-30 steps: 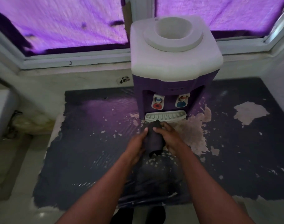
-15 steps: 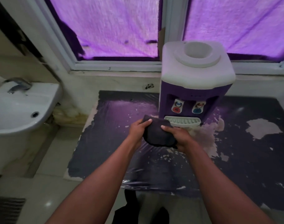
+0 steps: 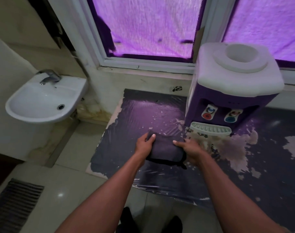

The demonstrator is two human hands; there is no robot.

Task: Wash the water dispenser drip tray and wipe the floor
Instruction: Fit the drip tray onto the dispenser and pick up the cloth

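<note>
A purple and white water dispenser [image 3: 234, 91] stands on the floor at the right, under the window. Its white slotted drip tray [image 3: 210, 128] sits in place at the base, below the two taps. In front of me I hold a dark cloth [image 3: 165, 149] spread between both hands, above the floor and left of the tray. My left hand [image 3: 144, 144] pinches the cloth's left edge. My right hand [image 3: 189, 148] grips its right edge.
A white wash basin [image 3: 42, 100] with a metal tap [image 3: 49, 77] hangs on the wall at the left. A dark, peeling floor covering [image 3: 126, 148] lies under the dispenser. A floor grate [image 3: 14, 202] sits at bottom left. My feet [image 3: 150, 222] show at the bottom.
My view has swung left, so the basin has come fully into sight and the dispenser sits further right. The cloth went from bunched near the tray to spread between my hands.
</note>
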